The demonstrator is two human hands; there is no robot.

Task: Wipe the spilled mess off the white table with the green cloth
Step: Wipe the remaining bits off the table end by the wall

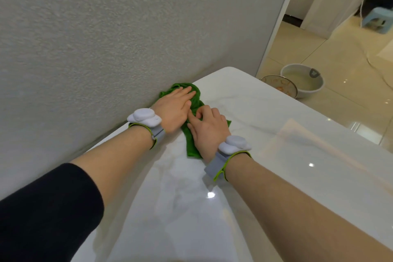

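Note:
The green cloth (pixel 192 147) lies bunched on the glossy white table (pixel 276 155), close to the wall near the table's far corner. My left hand (pixel 176 108) rests flat on the cloth's far part, fingers stretched out and together. My right hand (pixel 209 130) sits on the nearer part with its fingers curled into the fabric, pinching a fold. Both hands cover most of the cloth. No spill shows on the bare tabletop; only faint streaks and reflections are visible.
A grey textured wall (pixel 106 38) runs along the table's left side. Beyond the far table edge, two bowls stand on the tiled floor: a white bowl (pixel 306 83) and a patterned bowl (pixel 280 88). A blue stool (pixel 374 20) stands further back.

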